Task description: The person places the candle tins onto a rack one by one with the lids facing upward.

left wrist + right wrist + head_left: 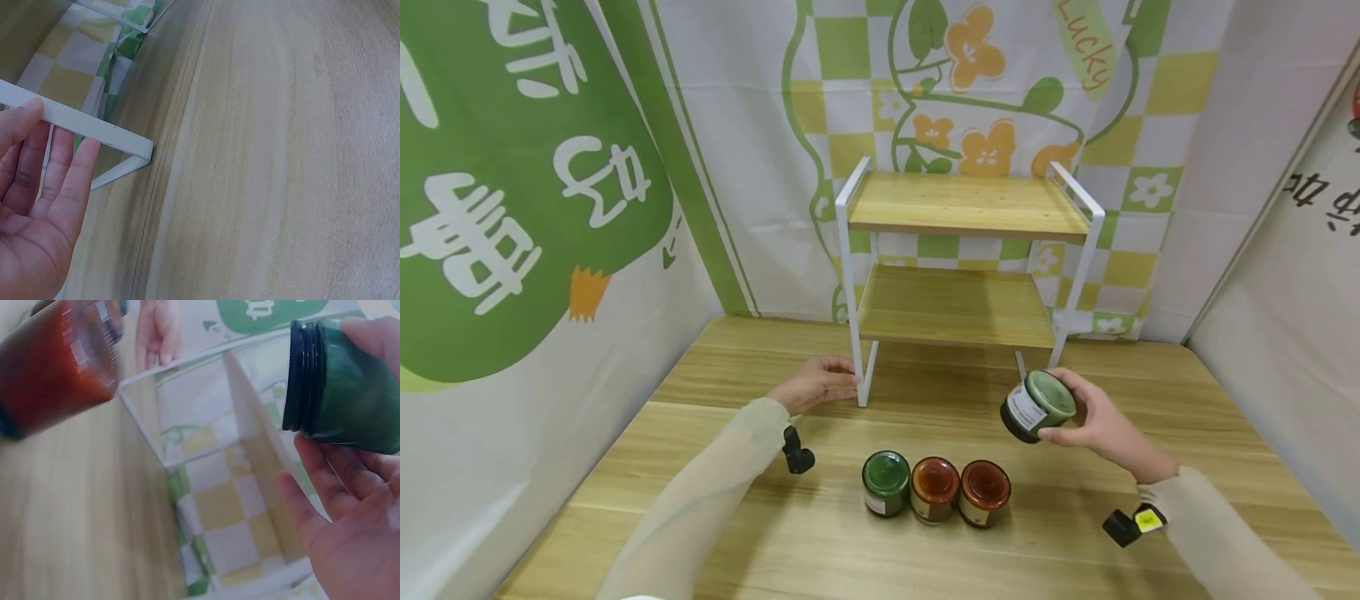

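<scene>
My right hand (1101,421) grips a green glass jar (1037,406) near the shelf's right front leg, above the table. The jar is tilted, its black lid pointing down and left; thumb and fingers hold its sides in the right wrist view, the jar (356,387) above the palm of the hand (362,531). My left hand (817,383) is at the foot of the white-framed shelf (955,308). In the left wrist view, that hand (44,200) pinches the white leg (94,127), thumb in front and fingers behind.
A dark green jar (886,483), an orange-red jar (935,490) and a red-brown jar (985,493) stand in a row on the wooden table (820,533), glass bases up, before the two-tier shelf. Printed cloth hangs behind and at both sides.
</scene>
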A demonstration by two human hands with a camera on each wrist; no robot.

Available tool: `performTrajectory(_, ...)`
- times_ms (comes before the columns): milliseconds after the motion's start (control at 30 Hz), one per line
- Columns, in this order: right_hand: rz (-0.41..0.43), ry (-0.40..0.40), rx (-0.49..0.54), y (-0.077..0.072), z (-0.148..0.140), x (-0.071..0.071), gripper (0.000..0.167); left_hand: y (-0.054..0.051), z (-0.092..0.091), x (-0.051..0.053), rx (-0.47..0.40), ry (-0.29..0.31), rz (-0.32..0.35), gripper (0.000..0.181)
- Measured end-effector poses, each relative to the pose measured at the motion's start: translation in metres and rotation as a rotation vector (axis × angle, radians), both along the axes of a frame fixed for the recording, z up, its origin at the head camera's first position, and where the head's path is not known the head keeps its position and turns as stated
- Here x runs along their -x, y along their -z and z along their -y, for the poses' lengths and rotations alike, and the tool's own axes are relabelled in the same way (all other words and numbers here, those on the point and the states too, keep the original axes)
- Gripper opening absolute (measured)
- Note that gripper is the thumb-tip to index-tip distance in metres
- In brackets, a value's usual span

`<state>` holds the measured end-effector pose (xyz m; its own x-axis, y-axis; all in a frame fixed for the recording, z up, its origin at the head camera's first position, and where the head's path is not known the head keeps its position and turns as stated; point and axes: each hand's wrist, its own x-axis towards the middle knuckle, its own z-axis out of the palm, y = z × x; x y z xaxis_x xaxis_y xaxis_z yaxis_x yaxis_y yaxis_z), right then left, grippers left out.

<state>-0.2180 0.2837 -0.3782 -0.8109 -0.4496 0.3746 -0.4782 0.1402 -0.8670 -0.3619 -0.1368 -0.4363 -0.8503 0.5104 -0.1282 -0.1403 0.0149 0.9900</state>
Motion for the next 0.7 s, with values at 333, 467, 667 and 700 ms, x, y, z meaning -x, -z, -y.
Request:
performTrajectory(333, 0.099, 0.021, -0.03, -0.032, 0.023, 0.009, 0.061, -0.003, 0.0, -0.001, 0.002, -0.001, -0.01, 0.01)
performTrajectory(467, 0.103, 0.035, -0.039, -0.036, 0.026, 0.011, 0.064, -0.001, 0.0, 0.0, -0.002, 0.001, -0.01, 0.011)
performTrajectory(667, 0.049, 0.037, 0.008, -0.04, 0.029, 0.015, 0.062, -0.001, 0.0, 0.0, -0.009, 0.009, -0.011, 0.01)
performTrajectory(700, 0.04, 0.034, 0.019, -0.04, 0.029, 0.016, 0.062, -0.001, 0.0, 0.0, -0.009, 0.01, -0.01, 0.01)
